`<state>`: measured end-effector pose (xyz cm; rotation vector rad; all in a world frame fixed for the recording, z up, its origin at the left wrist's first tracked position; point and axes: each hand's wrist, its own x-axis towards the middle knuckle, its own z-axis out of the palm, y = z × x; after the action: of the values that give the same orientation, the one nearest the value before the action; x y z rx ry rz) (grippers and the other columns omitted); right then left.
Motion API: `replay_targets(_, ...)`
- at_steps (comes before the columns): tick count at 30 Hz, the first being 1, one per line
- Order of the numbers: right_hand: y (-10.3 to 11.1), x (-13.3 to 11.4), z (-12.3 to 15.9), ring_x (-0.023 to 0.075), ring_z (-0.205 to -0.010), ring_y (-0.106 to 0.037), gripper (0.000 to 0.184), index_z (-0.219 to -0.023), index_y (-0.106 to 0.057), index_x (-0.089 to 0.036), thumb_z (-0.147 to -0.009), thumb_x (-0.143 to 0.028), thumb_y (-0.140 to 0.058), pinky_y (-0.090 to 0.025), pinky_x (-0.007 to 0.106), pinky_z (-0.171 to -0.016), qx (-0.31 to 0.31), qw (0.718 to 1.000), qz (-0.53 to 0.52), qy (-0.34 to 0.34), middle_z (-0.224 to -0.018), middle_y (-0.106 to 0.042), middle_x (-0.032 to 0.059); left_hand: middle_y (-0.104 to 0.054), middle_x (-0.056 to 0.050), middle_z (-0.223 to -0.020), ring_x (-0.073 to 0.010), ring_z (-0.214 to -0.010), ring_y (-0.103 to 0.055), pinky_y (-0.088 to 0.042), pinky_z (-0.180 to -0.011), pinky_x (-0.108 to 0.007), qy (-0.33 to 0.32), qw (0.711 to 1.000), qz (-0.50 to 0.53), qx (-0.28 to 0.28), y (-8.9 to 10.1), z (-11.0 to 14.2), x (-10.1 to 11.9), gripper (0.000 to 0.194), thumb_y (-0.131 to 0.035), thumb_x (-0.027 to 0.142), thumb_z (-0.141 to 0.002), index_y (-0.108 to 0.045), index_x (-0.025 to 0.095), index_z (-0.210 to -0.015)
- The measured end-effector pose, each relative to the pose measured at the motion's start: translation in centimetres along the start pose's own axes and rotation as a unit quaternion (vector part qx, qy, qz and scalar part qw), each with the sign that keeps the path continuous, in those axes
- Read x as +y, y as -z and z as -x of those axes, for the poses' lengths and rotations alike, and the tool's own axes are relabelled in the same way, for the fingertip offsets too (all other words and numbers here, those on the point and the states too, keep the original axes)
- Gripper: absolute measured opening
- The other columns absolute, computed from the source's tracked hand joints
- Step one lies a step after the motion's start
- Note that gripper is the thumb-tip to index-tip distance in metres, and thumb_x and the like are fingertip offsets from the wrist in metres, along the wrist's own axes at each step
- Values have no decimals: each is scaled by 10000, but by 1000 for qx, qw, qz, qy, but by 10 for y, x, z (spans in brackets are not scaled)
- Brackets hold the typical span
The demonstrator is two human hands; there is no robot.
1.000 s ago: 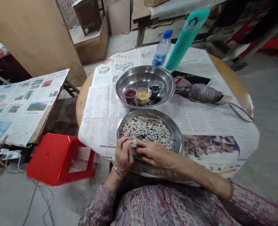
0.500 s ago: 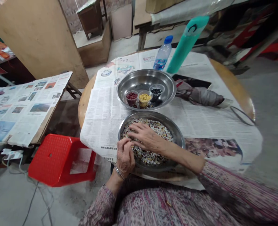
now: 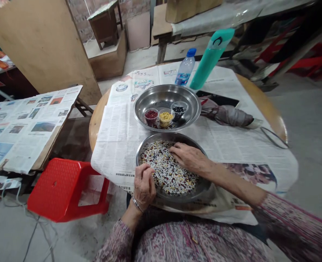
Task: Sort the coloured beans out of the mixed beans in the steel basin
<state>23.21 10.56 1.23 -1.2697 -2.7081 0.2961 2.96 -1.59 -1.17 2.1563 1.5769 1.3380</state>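
A steel basin (image 3: 204,187) at the table's near side holds a mixed spread of white grains (image 3: 163,160) with dark red, yellow and black beans among them. My left hand (image 3: 144,183), with a bangle at the wrist, curls its fingers over the basin's left rim. Over the right part of the grains, my right hand (image 3: 192,158) has its fingers bent together, tips down among them; anything between the tips is hidden. Just behind stands a second steel basin (image 3: 163,92) with three clear cups: red beans (image 3: 151,114), yellow beans (image 3: 165,117) and black beans (image 3: 178,109).
Newspaper (image 3: 109,134) covers the round table (image 3: 270,105). Behind the far basin stand a water bottle (image 3: 186,67) and a tall turquoise bottle (image 3: 212,58). A folded grey umbrella (image 3: 229,113) lies to the right. On the left are a red stool (image 3: 60,189) and a newspaper-covered table (image 3: 32,127).
My right hand has moved rightward across the grains, away from my left hand, and its fingers have bent from a flatter spread. My left hand has stayed on the rim.
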Motion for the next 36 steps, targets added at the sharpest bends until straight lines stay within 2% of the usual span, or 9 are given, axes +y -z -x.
replay_targets(6, 1, -21, 42, 171, -878, -621, 205, -1075, -623, -206, -936, -173, -476, -513, 303, -787, 3, 981, -160, 106, -1013, -619, 72, -544, -105, -1108, -198, -1067, -528, -502, -950, -375, 0, 1000, 6, 4, 1, -1, 1, 272, -431, 27, -917, -555, 168, -1114)
replay_targets(9, 7, -35, 55, 186, -923, -611, 213, -1073, -627, -212, -921, -147, -492, -506, 314, -785, -10, 977, -155, 146, -1034, -630, 75, -555, -102, -1086, -197, -1046, -542, -509, -934, -369, -7, 1000, 2, 7, 1, -2, 1, 271, -428, 30, -914, -563, 170, -1104)
replay_targets(12, 8, -43, 60, 177, -844, -609, 165, -911, -646, -213, -915, -128, -504, -484, 298, -724, -69, 973, -129, 181, -909, -650, 40, -564, -99, -1065, -195, -1031, -543, -511, -918, -363, -13, 1000, 2, 9, 1, -3, 1, 264, -432, 24, -908, -569, 164, -1085)
replay_targets(15, 2, -39, 54, 182, -826, -617, 155, -880, -653, -210, -907, -127, -524, -480, 295, -703, -86, 976, -89, 178, -863, -659, 30, -568, -101, -1063, -197, -1031, -541, -509, -917, -363, -12, 1000, 3, 7, 1, -3, 1, 266, -438, 15, -901, -571, 161, -1080)
replay_targets(21, -3, -13, 20, 247, -1013, -583, 245, -1123, -653, -192, -926, -179, -508, -508, 338, -779, 63, 998, 2, 26, -1091, -654, 104, -571, -102, -1064, -199, -1017, -545, -514, -910, -373, -9, 1000, 1, 6, 1, -3, 1, 257, -432, 30, -908, -569, 168, -1075)
replay_targets(24, -4, -16, 9, 287, -1035, -560, 283, -1169, -629, -168, -935, -294, -531, -519, 393, -806, 95, 995, -5, -27, -1108, -630, 137, -574, -100, -1057, -200, -1009, -550, -518, -903, -374, -7, 1000, -2, 4, 1, -3, 2, 255, -431, 37, -911, -571, 172, -1076)
replay_targets(27, -12, -35, 7, 270, -1017, -565, 245, -1141, -617, -186, -926, -279, -546, -525, 386, -801, 75, 995, -58, 11, -1075, -607, 124, -578, -102, -1064, -200, -1016, -558, -522, -898, -374, -9, 1000, -6, 6, 1, -3, 2, 251, -434, 47, -914, -577, 170, -1080)
replay_targets(31, -23, -57, 7, 173, -863, -588, 233, -1068, -629, -199, -902, -103, -498, -506, 291, -746, 9, 984, -142, 103, -971, -587, 62, -579, -108, -1090, -200, -1035, -562, -524, -906, -375, -12, 1000, -6, 10, 0, -2, 1, 262, -430, 54, -920, -576, 168, -1106)
replay_targets(36, -14, -47, -14, 193, -950, -560, 316, -1076, -652, -176, -855, -14, -493, -481, 303, -803, 5, 984, -104, 144, -991, -630, 72, -573, -108, -1096, -201, -1056, -563, -518, -925, -365, -8, 1000, 0, 9, 1, -3, 0, 261, -438, 47, -916, -575, 166, -1103)
